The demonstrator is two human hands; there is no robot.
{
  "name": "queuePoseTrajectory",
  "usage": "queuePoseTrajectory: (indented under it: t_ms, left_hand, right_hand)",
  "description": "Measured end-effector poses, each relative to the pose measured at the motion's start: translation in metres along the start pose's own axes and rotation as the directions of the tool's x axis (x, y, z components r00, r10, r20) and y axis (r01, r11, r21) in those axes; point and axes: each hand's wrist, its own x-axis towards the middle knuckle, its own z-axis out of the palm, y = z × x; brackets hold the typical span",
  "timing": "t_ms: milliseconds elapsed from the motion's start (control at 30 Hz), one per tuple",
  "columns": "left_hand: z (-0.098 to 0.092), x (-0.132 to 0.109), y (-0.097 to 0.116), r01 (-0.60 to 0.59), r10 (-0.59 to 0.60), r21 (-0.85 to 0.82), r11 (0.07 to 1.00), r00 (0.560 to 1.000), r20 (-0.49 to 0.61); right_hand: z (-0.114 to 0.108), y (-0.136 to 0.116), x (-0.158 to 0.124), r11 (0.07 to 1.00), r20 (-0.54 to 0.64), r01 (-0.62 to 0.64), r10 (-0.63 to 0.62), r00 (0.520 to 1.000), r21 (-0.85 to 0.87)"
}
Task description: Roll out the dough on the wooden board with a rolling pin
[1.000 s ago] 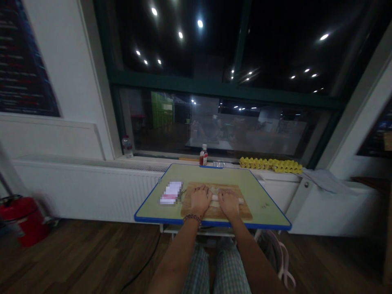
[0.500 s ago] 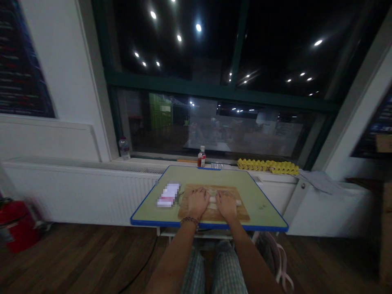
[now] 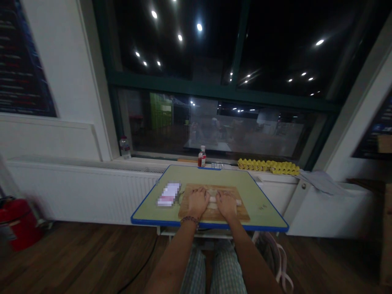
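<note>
A pale wooden rolling pin (image 3: 239,202) lies crosswise on a wooden cutting board (image 3: 184,210). My left hand (image 3: 199,202) is laid over the pin's left part, fingers pointing forward and curved over it. Close by on the right, my right hand (image 3: 226,204) covers the pin the same way, and the pin's right end sticks out beyond it. Between the hands a short stretch of the pin shows. Under and around it is a thin, pale, flat patch that looks like dough (image 3: 212,206), largely hidden by the hands.
The board rests on a small green table (image 3: 266,208) with a blue edge. A blurred-out phone-like rectangle (image 3: 169,194) lies left of the board. On the sill behind stand a small bottle (image 3: 201,157), a plastic bottle (image 3: 125,148) and yellow egg trays (image 3: 268,166).
Both hands stay on the rolling pin in almost the same place. The whole view has shifted very slightly.
</note>
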Motion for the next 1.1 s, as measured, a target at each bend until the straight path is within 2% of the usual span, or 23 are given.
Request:
queuePoseTrajectory:
  t_ms: [567, 900, 1100]
  left_hand:
    - [0.001, 0.001, -0.001, 0.007, -0.007, 0.012, 1.000, 1.000, -0.001]
    - [0.012, 0.002, -0.005, -0.008, 0.009, 0.014, 1.000, 0.999, -0.048]
    - [0.003, 0.000, -0.002, -0.004, 0.004, 0.003, 1.000, 1.000, -0.017]
  right_hand:
    - [0.003, 0.002, 0.003, 0.999, 0.002, 0.003, -0.003, 1.000, 0.045]
    - [0.008, 0.006, 0.004, 0.997, -0.007, 0.010, -0.009, 1.000, 0.075]
    - [0.011, 0.010, 0.004, 0.994, -0.036, 0.028, -0.024, 0.999, 0.105]
